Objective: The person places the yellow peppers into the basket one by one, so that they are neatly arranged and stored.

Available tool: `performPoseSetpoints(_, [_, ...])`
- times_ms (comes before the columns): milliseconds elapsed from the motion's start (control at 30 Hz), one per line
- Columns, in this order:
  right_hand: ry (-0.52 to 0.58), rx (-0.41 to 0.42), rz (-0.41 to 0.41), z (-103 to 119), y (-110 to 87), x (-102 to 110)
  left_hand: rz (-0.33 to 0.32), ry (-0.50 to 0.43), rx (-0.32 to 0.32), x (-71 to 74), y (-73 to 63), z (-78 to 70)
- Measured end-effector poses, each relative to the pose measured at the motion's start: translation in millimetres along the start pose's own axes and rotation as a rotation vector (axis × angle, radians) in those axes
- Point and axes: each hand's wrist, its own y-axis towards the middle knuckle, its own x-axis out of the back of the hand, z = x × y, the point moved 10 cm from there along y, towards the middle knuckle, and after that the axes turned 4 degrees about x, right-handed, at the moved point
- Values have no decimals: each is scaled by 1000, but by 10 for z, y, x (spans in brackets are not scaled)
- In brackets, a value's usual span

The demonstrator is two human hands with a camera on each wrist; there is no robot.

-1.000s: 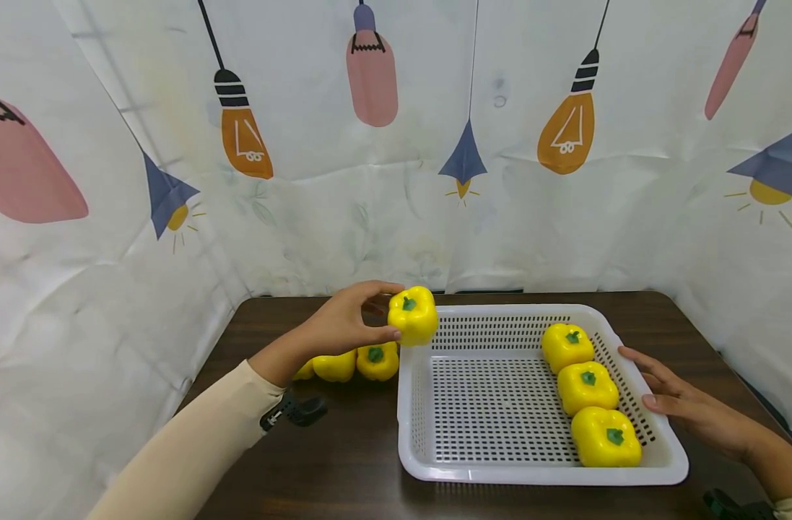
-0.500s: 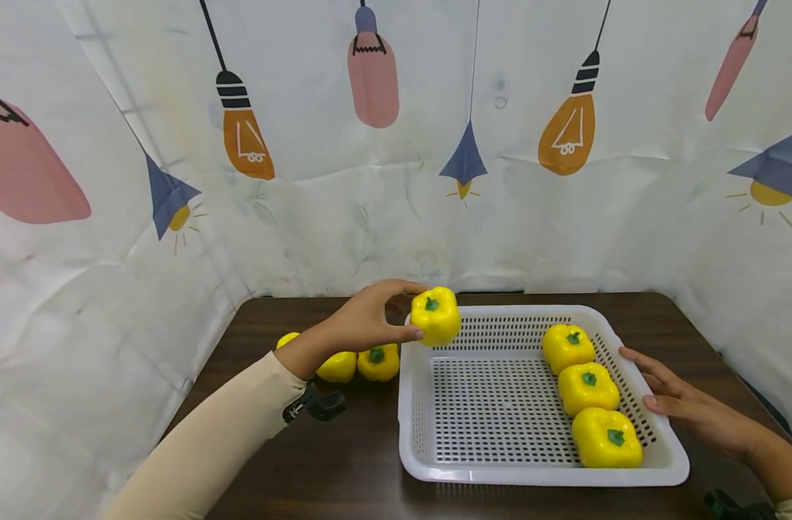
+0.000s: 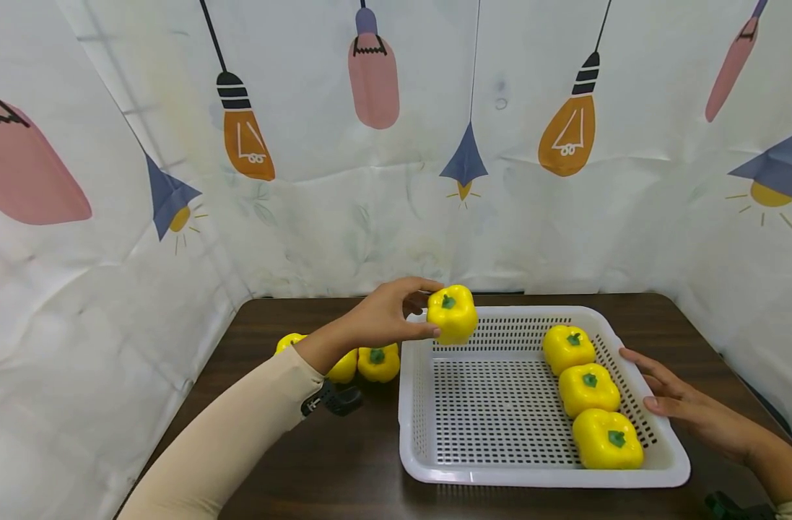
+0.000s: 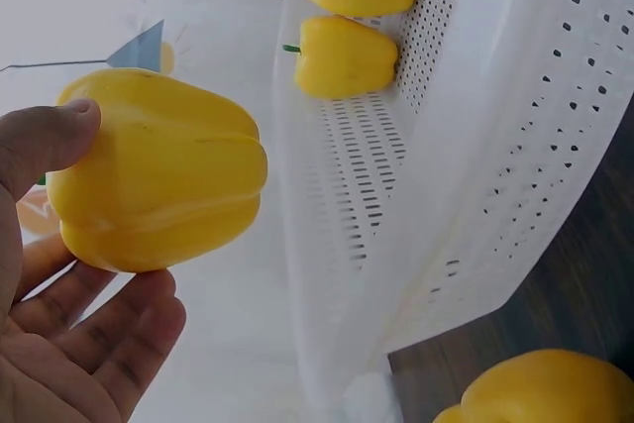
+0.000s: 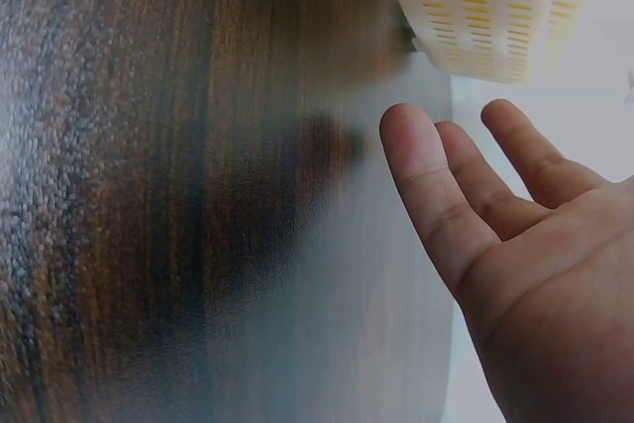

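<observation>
My left hand [image 3: 391,314] holds a yellow bell pepper [image 3: 453,315] between thumb and fingers, over the back left part of a white perforated plastic basket [image 3: 535,477]. In the left wrist view the thumb presses one side of that bell pepper [image 4: 163,170] and the fingers lie under it. Three more yellow bell peppers [image 3: 589,388] sit in a row along the basket's right wall. Beside that wall is my right hand [image 3: 688,412], its fingers extended and fingertips right at the rim. Seen from the right wrist, the right hand [image 5: 535,235] has nothing in its palm.
Several yellow bell peppers [image 3: 379,362] lie on the dark wooden table [image 3: 318,462] left of the basket, partly hidden by the left forearm. A white curtain [image 3: 383,217] printed with lamps hangs behind and at both sides of the table.
The left hand has moved rightward with its bell pepper, from the basket's left rim to over its inside. The right hand and the basket have stayed in place.
</observation>
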Motion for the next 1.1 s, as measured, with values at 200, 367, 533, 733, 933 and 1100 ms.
performPoseSetpoints(200, [1, 2, 3, 2, 0, -2, 8, 27, 3, -87, 95, -7])
performPoseSetpoints(367, [-12, -16, -13, -10, 14, 14, 14, 33, -4, -150, 170, -28])
performPoseSetpoints(533, [-5, -6, -11, -7, 18, 10, 33, 14, -16, -225, 246, -57])
performPoseSetpoints(733, [16, 5, -2, 5, 14, -8, 55, 10, -21, -313, 332, -54])
performPoseSetpoints(933, [13, 0, -6, 1, 14, -6, 70, 7, -17, -383, 395, -45])
performPoseSetpoints(1100, [17, -4, -6, -4, 11, -6, 82, 4, 1, -437, 425, -42])
